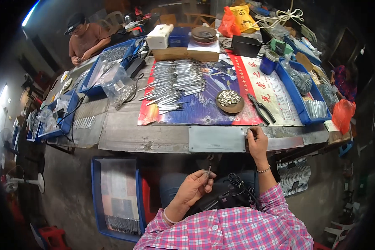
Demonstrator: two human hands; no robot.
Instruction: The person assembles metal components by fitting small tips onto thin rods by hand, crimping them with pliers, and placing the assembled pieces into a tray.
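Note:
My left hand [194, 186] is closed in front of my lap, pinching a short thin metal rod [209, 168] that points upward from the fingertips. At the table's front edge, my right hand [258, 141] has its fingers curled together by the right end of a flat grey metal plate [216, 139]. What those fingers hold, if anything, is too small to make out. Beyond the plate lie dark-handled pliers [261, 110] and a round dish [230, 102] of small metal parts. Thin metal rods [171, 85] are piled in rows on a printed sheet.
Blue trays [306, 91] with bags and metal parts flank the table. A lidded blue jar [269, 62] stands near the right tray. On the floor, another blue tray [95, 196] holds a row of rods. A person [87, 37] works at the far left.

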